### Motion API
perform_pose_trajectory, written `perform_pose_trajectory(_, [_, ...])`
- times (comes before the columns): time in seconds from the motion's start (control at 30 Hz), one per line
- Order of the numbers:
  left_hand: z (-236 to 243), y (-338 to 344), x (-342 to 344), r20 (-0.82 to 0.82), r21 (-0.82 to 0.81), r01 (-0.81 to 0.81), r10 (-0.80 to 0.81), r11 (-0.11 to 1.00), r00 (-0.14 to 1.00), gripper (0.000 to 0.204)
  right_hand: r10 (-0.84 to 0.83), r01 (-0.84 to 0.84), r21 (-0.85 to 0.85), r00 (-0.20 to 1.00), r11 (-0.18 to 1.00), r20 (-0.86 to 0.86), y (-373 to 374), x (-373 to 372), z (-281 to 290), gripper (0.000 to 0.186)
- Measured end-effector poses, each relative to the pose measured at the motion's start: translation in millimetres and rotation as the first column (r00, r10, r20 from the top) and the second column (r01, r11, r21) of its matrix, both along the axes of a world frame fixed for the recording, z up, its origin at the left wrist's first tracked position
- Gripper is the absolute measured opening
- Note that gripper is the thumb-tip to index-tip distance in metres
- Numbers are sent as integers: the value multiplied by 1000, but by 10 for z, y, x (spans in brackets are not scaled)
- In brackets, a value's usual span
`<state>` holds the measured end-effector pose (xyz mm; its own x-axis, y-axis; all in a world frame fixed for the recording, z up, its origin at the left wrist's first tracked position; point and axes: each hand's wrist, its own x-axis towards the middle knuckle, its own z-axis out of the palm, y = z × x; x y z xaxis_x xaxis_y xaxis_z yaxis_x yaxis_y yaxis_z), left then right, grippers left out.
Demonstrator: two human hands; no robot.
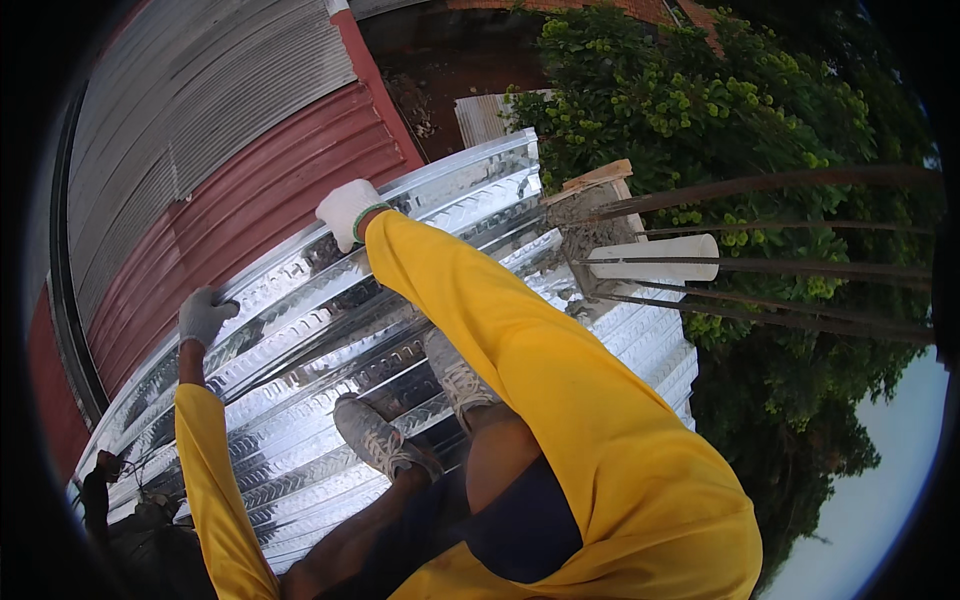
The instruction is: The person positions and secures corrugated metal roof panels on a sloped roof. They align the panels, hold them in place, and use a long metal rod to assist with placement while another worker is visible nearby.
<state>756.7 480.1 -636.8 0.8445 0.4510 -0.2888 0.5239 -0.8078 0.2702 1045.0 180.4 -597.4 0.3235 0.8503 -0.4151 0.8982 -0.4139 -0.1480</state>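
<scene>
I stand on shiny ribbed metal decking sheets (330, 340), both shoes visible on them. My left hand (203, 315), in a grey work glove, grips the raised far edge of the top sheet at the left. My right hand (347, 210), in a white glove with a green cuff, holds the same edge farther along, toward the sheet's far end. Both arms wear yellow sleeves.
Beyond the decking lie a red corrugated roof (260, 190) and a grey one (190, 90), lower down. At the right, rusty steel bars (780, 250) with a white pipe (655, 258) stick out of a concrete column. Green bushes (700, 100) fill the right. Another person (100, 490) is at the lower left.
</scene>
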Motion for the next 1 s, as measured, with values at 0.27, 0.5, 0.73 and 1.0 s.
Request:
perform_pose_trajectory(0.27, [376, -92, 185, -224, -7, -7, 6, 1000, 975, 64, -26, 22, -50, 996, 999, -82, -8, 20, 144, 57])
perform_pose_trajectory(0.5, [376, -111, -185, -215, 47, -4, 14, 999, 977, 57, -6, 1, -50, 995, 999, -100, 99, -239, 176, 60])
perform_pose_trajectory(0.73, [336, -33, 375, -249, -49, 98, -107, 994, 963, 51, -25, 21, -42, 995, 999, -94, 27, 86, 154, 59])
perform_pose_trajectory(1.0, [-69, 111, 252, -166, -140, 177, -199, 974, 966, 54, -89, 86, 35, 990, 996, 108, -182, -43, -108, 34])
